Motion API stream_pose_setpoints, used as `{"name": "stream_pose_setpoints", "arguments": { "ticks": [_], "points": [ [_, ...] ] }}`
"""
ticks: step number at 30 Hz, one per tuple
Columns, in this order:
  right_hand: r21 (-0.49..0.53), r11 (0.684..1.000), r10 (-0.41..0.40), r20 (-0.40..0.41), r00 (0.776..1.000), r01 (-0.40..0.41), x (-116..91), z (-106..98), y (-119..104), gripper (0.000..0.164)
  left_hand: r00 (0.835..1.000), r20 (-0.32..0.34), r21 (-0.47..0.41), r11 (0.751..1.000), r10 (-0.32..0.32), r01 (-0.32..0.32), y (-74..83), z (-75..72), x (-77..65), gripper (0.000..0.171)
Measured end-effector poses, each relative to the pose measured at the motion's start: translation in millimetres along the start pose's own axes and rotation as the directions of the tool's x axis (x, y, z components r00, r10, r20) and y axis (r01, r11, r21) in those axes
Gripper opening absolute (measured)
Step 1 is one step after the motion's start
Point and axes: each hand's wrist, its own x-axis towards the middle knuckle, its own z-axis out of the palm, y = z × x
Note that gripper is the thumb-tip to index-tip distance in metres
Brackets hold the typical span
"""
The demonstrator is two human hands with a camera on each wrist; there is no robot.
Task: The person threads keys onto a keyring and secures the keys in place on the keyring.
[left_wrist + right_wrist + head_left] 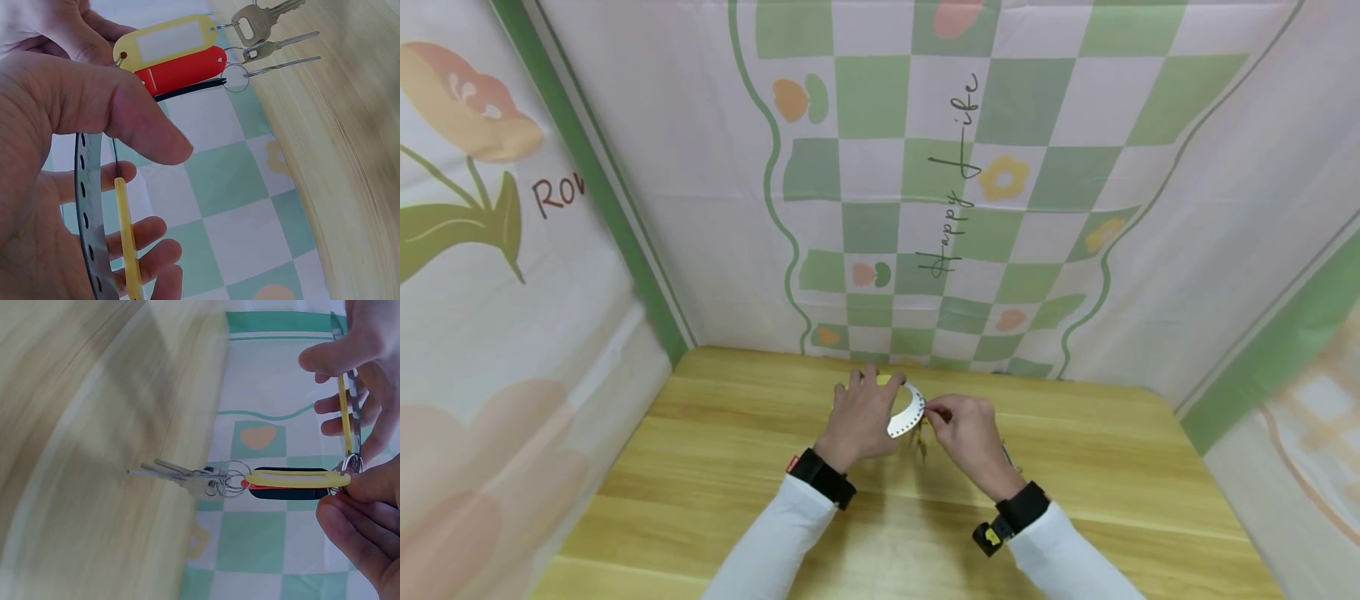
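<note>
My left hand [861, 417] holds a curved, silvery metal plate [910, 417] with a row of holes along its edge. A yellow key tag [128, 237] hangs beside the plate, close to the curled left fingers. At the plate's right edge my right hand [966, 433] pinches the ring end of a bunch of key tags. In the right wrist view, a small metal ring [352, 464] shows at those fingertips. The bunch has a yellow tag [165, 44], a red tag [187, 72] and a black tag [284, 495]. Metal keys [175, 475] dangle from their far ends.
Below the hands spreads a wooden table [737, 467], its back edge against a green-and-white checked cloth [940, 200]. A small dark item [1007, 454] shows partly behind the right wrist. Black camera bands [1024, 507] circle both wrists.
</note>
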Motion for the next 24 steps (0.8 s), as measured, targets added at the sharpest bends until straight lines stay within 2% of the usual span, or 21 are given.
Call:
{"name": "stream_pose_setpoints", "arguments": {
  "ticks": [4,6,8,11,13,15,21,24],
  "points": [
    [-0.067,0.994,-0.090,-0.019,0.996,0.089,0.3,0.2,-1.2,0.013,1.000,0.010,-0.028,1.000,-0.010,0.010,-0.6,0.0,1.1,0.088],
    [-0.063,0.994,-0.090,-0.017,0.996,0.089,0.1,0.2,-1.7,0.013,1.000,0.012,-0.045,0.999,-0.013,0.014,-1.3,0.2,1.5,0.087],
    [-0.019,0.999,-0.037,-0.009,0.999,0.037,-0.4,0.9,-1.1,0.012,1.000,0.010,-0.061,0.998,-0.014,0.015,-2.2,0.8,1.8,0.087],
    [0.073,0.993,0.091,0.013,0.996,-0.092,-1.0,1.6,-0.3,0.009,1.000,0.006,-0.065,0.998,-0.014,0.014,-3.6,1.6,1.9,0.085],
    [0.138,0.974,0.177,0.026,0.984,-0.179,-1.3,1.7,0.4,0.007,1.000,0.005,-0.062,0.998,-0.014,0.014,-4.0,2.0,2.1,0.084],
    [0.176,0.956,0.231,0.036,0.972,-0.233,-1.1,0.6,-0.3,0.005,1.000,0.007,-0.055,0.998,-0.016,0.017,-4.0,1.7,2.3,0.084],
    [0.299,0.885,0.350,0.081,0.933,-0.358,-1.1,-0.8,-2.0,0.005,1.000,0.002,-0.039,0.999,-0.019,0.019,-3.7,1.2,2.5,0.085],
    [0.345,0.851,0.387,0.095,0.917,-0.395,-0.7,-0.7,-2.5,0.005,1.000,-0.012,-0.028,0.999,-0.022,0.021,-3.6,0.7,2.2,0.085]
  ]
}}
